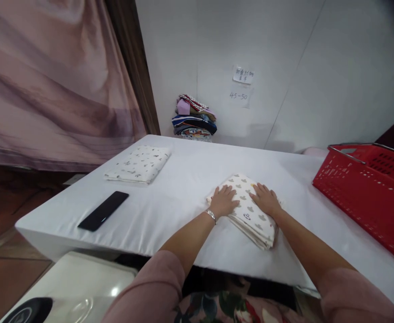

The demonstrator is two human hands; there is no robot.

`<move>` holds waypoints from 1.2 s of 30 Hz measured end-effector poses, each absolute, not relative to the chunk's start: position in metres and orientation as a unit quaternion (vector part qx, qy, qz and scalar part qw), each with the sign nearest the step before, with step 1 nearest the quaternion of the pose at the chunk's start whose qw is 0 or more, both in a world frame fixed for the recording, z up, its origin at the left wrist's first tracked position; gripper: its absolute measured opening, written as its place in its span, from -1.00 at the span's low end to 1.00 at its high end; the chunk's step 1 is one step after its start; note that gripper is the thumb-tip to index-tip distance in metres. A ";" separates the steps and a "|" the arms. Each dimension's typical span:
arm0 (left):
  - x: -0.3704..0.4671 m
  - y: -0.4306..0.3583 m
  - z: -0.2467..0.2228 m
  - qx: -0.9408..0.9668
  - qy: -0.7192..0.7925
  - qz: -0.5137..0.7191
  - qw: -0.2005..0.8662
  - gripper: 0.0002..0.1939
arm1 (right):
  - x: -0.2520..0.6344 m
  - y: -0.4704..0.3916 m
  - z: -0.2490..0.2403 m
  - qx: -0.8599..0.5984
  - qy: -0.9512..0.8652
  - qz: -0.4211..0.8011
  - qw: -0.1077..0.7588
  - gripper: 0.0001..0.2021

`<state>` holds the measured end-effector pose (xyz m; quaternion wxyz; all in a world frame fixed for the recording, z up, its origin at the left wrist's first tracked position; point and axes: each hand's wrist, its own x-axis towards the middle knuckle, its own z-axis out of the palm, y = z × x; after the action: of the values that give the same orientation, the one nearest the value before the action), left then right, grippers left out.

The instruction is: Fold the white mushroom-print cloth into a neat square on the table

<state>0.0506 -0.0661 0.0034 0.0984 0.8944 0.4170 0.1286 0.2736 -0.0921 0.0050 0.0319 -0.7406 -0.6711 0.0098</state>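
Note:
A folded white cloth (251,209) with a grey-green leaf-like print lies on the white-covered table (190,179) in front of me. My left hand (222,200) rests flat on its left side, fingers spread, with a bracelet at the wrist. On the right side of the same cloth lies my right hand (266,200), also flat with its fingers stretched out. Several folded layers show along the cloth's near edge. Farther left on the table is a second folded white cloth (141,164) with small dark prints, apart from both hands.
A dark phone (103,211) lies at the table's left. The red plastic basket (368,193) stands on the right. Behind the table's far edge, a stack of folded fabrics (194,117) rises against the wall. A pink curtain (55,80) hangs at left; a white lidded bin (72,287) is below.

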 end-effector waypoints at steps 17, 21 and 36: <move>0.052 -0.066 0.004 0.889 0.425 0.123 0.119 -0.48 | 0.295 -0.137 -0.010 -0.815 -0.558 -0.014 0.154 -0.39; 0.050 -0.053 0.016 0.883 0.423 0.091 0.184 -0.48 | 0.300 -0.166 -0.035 -0.823 -0.487 0.045 0.290 -0.28; 0.018 -0.110 0.013 0.785 0.593 0.138 0.118 -0.43 | 0.304 -0.134 -0.012 -0.767 -0.575 0.124 0.257 -0.29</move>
<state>0.0179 -0.1098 0.0131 0.1179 0.7848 0.5927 0.1377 0.3042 -0.1344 -0.0122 0.2570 -0.7669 -0.5749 0.1236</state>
